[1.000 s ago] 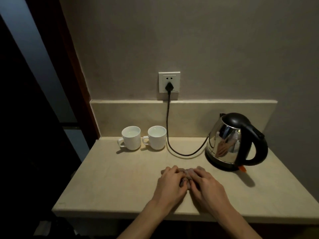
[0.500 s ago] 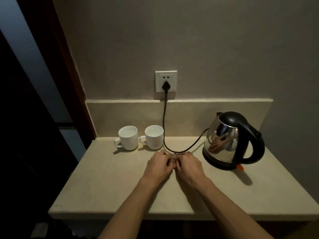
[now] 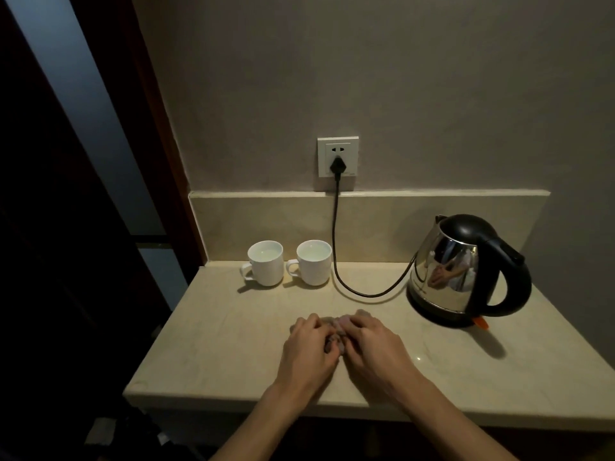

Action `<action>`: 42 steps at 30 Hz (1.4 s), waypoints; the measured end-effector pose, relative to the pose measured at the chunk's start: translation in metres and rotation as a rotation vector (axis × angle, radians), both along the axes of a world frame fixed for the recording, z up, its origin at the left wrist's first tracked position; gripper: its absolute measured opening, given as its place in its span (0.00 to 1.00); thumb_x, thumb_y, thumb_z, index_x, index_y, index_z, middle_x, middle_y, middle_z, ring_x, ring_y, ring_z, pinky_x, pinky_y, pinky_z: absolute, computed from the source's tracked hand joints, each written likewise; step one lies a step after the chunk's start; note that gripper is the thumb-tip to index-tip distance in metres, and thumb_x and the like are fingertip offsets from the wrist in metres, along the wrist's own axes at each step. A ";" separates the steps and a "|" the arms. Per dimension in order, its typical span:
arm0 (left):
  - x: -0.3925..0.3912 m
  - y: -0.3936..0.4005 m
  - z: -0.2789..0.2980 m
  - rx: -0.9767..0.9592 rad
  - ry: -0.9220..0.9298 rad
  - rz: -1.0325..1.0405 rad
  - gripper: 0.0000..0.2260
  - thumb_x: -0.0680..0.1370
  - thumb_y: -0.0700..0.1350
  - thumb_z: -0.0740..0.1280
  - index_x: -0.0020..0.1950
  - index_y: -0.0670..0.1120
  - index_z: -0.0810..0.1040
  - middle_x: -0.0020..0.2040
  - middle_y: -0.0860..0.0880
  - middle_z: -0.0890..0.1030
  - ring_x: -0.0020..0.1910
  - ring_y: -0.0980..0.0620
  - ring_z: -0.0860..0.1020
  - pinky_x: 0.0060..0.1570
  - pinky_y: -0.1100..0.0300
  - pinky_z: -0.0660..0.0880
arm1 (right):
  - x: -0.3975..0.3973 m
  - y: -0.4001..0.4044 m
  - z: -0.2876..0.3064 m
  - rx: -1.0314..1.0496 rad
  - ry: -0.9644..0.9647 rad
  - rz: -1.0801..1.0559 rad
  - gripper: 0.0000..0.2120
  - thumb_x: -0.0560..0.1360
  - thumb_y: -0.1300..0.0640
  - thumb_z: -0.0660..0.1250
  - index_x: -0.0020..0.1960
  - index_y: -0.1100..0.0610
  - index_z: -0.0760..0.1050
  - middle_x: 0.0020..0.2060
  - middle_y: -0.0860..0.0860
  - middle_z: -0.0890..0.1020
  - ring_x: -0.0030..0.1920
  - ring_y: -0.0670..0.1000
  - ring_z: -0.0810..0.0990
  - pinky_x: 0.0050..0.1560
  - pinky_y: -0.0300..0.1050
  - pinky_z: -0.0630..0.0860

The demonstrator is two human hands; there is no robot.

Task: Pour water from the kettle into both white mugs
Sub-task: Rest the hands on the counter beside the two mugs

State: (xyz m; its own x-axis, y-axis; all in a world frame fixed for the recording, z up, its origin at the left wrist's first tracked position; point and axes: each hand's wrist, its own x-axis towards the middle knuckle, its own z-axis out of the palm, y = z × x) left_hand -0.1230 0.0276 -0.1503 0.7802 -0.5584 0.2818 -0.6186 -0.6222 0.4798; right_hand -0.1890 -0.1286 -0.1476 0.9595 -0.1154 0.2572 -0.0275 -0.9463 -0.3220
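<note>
Counter point(image 3: 213, 357): a pale stone top that carries everything. Its back edge meets a low backsplash, and its front edge is nearest to the person.
Kettle point(image 3: 462, 271): a steel electric kettle with black lid and handle. It stands upright on its base near the back right corner, in the same place as half a second ago, with no hand on it.
Cord point(image 3: 336, 241): it runs from the wall socket point(image 3: 337, 156) down to the counter and curves right to the kettle base.
Left mug point(image 3: 266, 262): white, at the back edge toward the left corner. It seems to hold water already.
Right mug point(image 3: 314, 261): white, just beside the first one, apart from it. It also seems filled.
Left hand point(image 3: 307, 344): it lies palm down in the middle of the counter, fingers curled, holding nothing.
Right hand point(image 3: 372, 344): the same, its fingertips touching those of the left hand, holding nothing.
Change: both hands are now drawn back from the cord's curve toward the front edge.
Meaning: I judge that the pouring is finished and the hands are only resting.
</note>
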 end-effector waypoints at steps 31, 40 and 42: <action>0.053 0.039 0.022 0.132 -0.017 0.023 0.10 0.83 0.51 0.65 0.62 0.54 0.82 0.50 0.54 0.75 0.49 0.54 0.73 0.49 0.58 0.76 | 0.061 0.045 0.008 0.000 0.018 0.019 0.14 0.80 0.48 0.61 0.61 0.49 0.79 0.55 0.50 0.82 0.59 0.52 0.76 0.46 0.48 0.80; 0.008 0.025 0.015 0.079 -0.036 -0.011 0.11 0.83 0.52 0.63 0.63 0.56 0.80 0.56 0.56 0.76 0.55 0.55 0.72 0.50 0.58 0.76 | 0.007 0.023 0.010 -0.092 0.011 0.024 0.17 0.80 0.46 0.57 0.66 0.45 0.75 0.59 0.46 0.78 0.60 0.48 0.76 0.47 0.45 0.79; -0.008 -0.039 0.011 0.069 -0.046 -0.154 0.12 0.83 0.52 0.62 0.63 0.55 0.80 0.57 0.55 0.76 0.57 0.53 0.72 0.49 0.56 0.76 | -0.030 -0.033 0.012 -0.111 0.004 -0.142 0.18 0.80 0.45 0.57 0.67 0.43 0.75 0.59 0.45 0.78 0.59 0.47 0.76 0.46 0.44 0.79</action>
State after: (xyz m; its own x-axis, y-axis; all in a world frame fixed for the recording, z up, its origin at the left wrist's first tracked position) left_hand -0.1307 -0.0118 -0.1390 0.6710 -0.6895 0.2727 -0.7297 -0.5486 0.4083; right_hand -0.2188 -0.1617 -0.1352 0.9367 -0.2206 0.2720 -0.1641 -0.9626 -0.2157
